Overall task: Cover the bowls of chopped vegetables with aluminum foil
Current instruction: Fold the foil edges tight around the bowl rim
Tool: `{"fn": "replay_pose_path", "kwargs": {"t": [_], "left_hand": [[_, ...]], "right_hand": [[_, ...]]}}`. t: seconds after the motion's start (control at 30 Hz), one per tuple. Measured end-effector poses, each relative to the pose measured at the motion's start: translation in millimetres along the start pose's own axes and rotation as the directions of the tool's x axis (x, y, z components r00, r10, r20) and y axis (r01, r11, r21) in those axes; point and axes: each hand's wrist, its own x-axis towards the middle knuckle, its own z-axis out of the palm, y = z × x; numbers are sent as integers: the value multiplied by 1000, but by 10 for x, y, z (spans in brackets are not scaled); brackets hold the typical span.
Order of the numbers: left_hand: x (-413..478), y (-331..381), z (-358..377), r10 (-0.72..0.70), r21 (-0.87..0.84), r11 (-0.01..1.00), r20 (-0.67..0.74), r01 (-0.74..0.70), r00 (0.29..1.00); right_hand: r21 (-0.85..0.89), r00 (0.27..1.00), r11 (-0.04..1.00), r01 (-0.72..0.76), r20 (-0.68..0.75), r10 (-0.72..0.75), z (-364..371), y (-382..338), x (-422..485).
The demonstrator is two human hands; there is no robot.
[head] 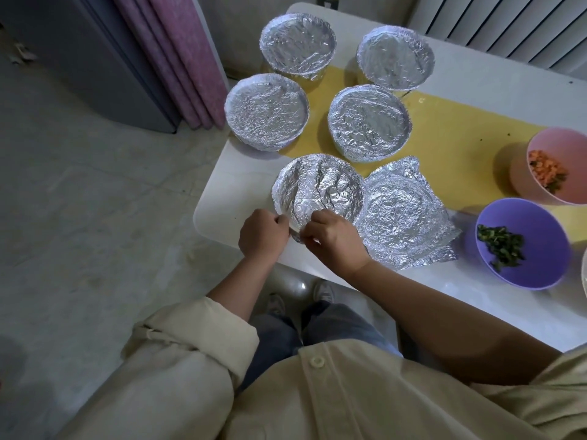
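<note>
A bowl under crumpled aluminum foil [317, 188] stands near the table's front left corner. My left hand [262, 233] and my right hand [333, 238] both pinch the foil's near edge at the bowl's rim. Just to the right lies a loose foil sheet [403, 214] with a round bowl imprint. Several foil-covered bowls stand behind, among them one [266, 111] at the left edge and another [368, 122] beside it. An uncovered purple bowl [540, 274] holds chopped greens. An uncovered pink bowl [524, 173] holds chopped orange and green pieces.
The white table [241, 185] carries a yellow mat [444, 128]. A pink curtain [184, 58] and a grey appliance [95, 58] stand at the left. A white radiator [508, 23] lines the back wall. Grey floor tiles [95, 217] lie to the left.
</note>
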Motion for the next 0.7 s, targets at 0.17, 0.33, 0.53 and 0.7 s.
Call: {"fn": "replay_pose_path", "kwargs": {"t": [0.17,0.33,0.53,0.7], "left_hand": [[-128,-46,85,-106,-150,984,-67,95,992],[-112,103,101,-168,-203,969,-114,143,979],[-112,104,79,-166,-208,968,-114,140,980],[-87,141,34,-114,-78,992,-144,104,983]], "right_hand": [[36,998,998,-58,-27,59,47,-19,20],[57,998,996,-62,-6,62,37,-88,100],[34,997,997,-76,-15,77,31,-79,113],[2,997,997,-72,-7,72,28,-90,89]]}}
